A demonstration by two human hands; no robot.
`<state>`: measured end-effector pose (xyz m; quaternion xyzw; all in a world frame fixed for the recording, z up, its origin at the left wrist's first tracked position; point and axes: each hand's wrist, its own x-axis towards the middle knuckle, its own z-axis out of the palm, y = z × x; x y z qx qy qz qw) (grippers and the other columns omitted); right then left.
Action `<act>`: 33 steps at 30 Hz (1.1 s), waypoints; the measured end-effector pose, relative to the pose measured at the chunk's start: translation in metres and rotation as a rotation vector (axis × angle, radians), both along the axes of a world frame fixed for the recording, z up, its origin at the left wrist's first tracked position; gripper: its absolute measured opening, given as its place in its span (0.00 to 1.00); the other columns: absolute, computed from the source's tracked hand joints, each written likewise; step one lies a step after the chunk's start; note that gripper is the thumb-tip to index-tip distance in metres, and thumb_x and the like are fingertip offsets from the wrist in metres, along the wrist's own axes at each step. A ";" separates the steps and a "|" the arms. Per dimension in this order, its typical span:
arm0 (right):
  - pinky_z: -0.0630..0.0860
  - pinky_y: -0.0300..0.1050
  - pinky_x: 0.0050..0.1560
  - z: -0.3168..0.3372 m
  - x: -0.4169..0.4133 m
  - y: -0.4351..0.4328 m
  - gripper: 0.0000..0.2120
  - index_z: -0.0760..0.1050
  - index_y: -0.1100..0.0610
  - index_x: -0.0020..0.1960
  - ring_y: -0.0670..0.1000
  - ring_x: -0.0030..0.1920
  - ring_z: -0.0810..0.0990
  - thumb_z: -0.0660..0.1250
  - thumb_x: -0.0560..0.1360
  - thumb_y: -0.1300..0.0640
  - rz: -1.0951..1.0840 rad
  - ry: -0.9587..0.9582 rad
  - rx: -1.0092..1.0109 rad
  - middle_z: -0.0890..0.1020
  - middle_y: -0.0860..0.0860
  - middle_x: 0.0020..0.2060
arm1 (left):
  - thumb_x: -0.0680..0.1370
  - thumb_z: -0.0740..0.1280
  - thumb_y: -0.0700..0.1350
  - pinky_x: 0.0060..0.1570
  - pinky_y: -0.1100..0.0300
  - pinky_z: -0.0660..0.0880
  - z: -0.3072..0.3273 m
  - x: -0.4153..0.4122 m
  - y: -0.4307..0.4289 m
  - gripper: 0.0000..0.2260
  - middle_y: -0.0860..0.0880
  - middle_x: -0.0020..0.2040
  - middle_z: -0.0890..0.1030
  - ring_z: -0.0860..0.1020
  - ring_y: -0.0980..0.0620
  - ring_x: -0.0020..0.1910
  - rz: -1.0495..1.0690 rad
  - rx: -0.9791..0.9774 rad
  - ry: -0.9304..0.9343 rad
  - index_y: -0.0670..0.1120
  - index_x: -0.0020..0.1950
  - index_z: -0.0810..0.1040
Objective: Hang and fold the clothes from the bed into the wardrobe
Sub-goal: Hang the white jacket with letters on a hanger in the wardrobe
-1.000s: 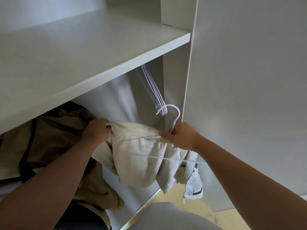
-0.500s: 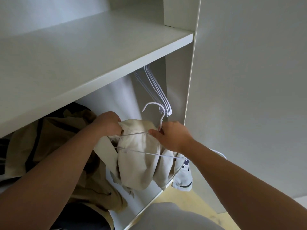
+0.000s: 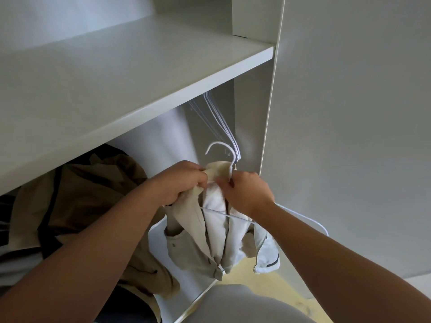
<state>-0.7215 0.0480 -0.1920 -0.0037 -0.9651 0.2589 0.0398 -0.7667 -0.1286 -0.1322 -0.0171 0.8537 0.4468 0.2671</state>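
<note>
A cream garment [image 3: 210, 234] with white lining hangs bunched on a white wire hanger [image 3: 221, 150] inside the wardrobe, below the shelf. My left hand [image 3: 184, 180] grips the garment's top edge on the left of the hook. My right hand [image 3: 245, 194] pinches the hanger's neck and the cloth just under the hook. The hanger's bottom wire crosses in front of the cloth, and its right end sticks out past my right wrist. The hook points up and left, free of any rail that I can see.
A brown garment [image 3: 93, 197] hangs at the left under the wide white shelf [image 3: 140, 73]. Several empty white hangers [image 3: 221, 122] hang at the back right. The wardrobe side panel [image 3: 349, 136] stands at the right. Pale floor shows below.
Both hands have come closer together near the hook, bunching the cream garment narrower. The hanger has risen a little and its hook now sits in front of the empty hangers.
</note>
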 end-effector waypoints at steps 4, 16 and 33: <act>0.70 0.43 0.28 -0.006 0.005 0.014 0.31 0.68 0.55 0.30 0.52 0.29 0.76 0.52 0.80 0.33 -0.083 0.036 -0.108 0.75 0.50 0.25 | 0.66 0.64 0.40 0.33 0.60 0.76 -0.002 0.000 -0.022 0.15 0.42 0.41 0.81 0.80 0.48 0.33 -0.114 0.401 -0.322 0.43 0.48 0.86; 0.61 0.43 0.29 -0.006 0.008 0.023 0.30 0.59 0.52 0.26 0.51 0.24 0.68 0.59 0.80 0.36 -0.090 0.168 -0.254 0.65 0.48 0.19 | 0.77 0.64 0.52 0.39 0.60 0.67 -0.036 -0.010 -0.011 0.06 0.58 0.34 0.73 0.73 0.55 0.36 -0.613 -0.239 0.842 0.59 0.39 0.73; 0.69 0.38 0.55 0.030 -0.008 0.093 0.22 0.73 0.50 0.64 0.51 0.58 0.74 0.68 0.71 0.63 0.000 -0.146 -0.079 0.72 0.49 0.63 | 0.79 0.49 0.61 0.47 0.54 0.69 -0.046 -0.058 -0.070 0.26 0.43 0.47 0.82 0.78 0.46 0.45 -0.148 -0.364 0.550 0.44 0.43 0.79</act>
